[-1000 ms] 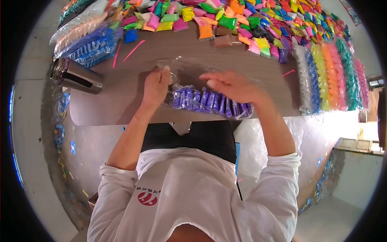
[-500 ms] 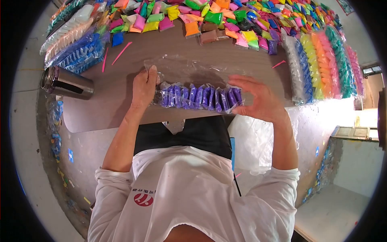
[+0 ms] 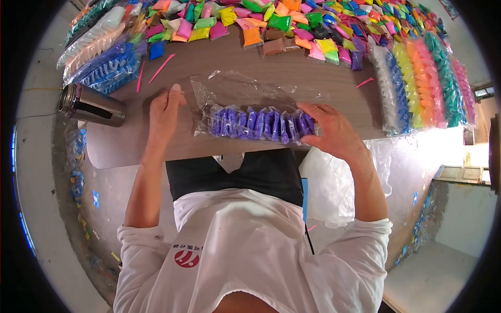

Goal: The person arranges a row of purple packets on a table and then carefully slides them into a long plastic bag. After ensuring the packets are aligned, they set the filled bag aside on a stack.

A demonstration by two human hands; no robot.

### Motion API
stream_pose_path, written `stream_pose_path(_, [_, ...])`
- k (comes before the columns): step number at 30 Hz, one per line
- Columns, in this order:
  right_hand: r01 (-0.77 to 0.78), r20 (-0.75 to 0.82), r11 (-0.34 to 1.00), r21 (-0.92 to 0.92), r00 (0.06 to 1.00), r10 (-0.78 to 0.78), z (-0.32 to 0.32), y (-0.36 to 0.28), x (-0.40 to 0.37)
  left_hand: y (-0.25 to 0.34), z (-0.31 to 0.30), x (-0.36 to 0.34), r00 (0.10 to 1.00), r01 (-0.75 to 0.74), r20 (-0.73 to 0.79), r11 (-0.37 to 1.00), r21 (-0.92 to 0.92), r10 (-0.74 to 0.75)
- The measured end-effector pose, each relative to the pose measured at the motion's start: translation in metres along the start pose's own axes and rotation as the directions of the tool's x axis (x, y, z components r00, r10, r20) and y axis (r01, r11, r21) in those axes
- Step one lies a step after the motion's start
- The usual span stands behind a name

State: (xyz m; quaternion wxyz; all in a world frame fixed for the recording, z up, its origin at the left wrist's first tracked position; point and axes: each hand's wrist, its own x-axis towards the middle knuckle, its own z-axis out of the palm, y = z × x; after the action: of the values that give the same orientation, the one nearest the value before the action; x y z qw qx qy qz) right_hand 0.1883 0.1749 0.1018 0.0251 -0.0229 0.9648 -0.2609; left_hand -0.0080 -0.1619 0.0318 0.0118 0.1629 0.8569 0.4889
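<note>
A clear plastic bag [image 3: 209, 94] lies on the table in front of me, with a row of small purple packets [image 3: 253, 124] standing side by side inside it. The right end of the row sits between the thumb and fingers of my right hand [image 3: 334, 128], which grips it at its front and back edges. To the left, apart from the bag, my left hand [image 3: 166, 112] is raised with its fingers curled in and the thumb up; nothing shows in it. The bag's loose film spreads behind the packets and past their left end.
A heap of colourful packets [image 3: 282, 23] covers the table's far side. Filled bags in rows [image 3: 417, 86] lie at the right, blue ones [image 3: 112, 70] at the left. A steel flask [image 3: 99, 107] lies near the left edge. Pink strips [image 3: 162, 68] are on the tabletop [image 3: 219, 55].
My left hand has let go of the bag's left end and moved left. My right hand stays at the right end of the packet row. The view has shifted slightly.
</note>
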Motion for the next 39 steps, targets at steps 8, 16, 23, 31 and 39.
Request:
stream_pose_path(8, [0.095, -0.018, 0.969, 0.230, 0.995, -0.093, -0.001, 0.032, 0.008, 0.077, 0.009, -0.036, 0.916, -0.394, 0.141, 0.909, 0.138, 0.376])
stream_pose_path(16, [-0.086, 0.037, 0.968, 0.234, 0.996, 0.080, -0.004, 0.026, 0.016, 0.092, 0.033, -0.049, 0.776, -0.541, 0.489, 0.819, 0.190, 0.399])
stream_pose_path(23, [-0.188, 0.091, 0.923, 0.336, 0.982, 0.166, 0.000, 0.043, 0.023, 0.070, 0.040, -0.041, 0.792, -0.533, 0.440, 0.831, 0.160, 0.424])
stream_pose_path(31, [-0.204, 0.038, 0.942, 0.267, 0.979, 0.201, -0.004, 0.029, 0.023, 0.071, 0.047, -0.036, 0.789, -0.518, 0.440, 0.850, 0.100, 0.429])
stream_pose_path(39, [-0.201, 0.004, 0.949, 0.242, 0.979, 0.206, -0.003, 0.025, 0.024, 0.080, 0.046, -0.027, 0.827, -0.447, 0.444, 0.882, 0.147, 0.345])
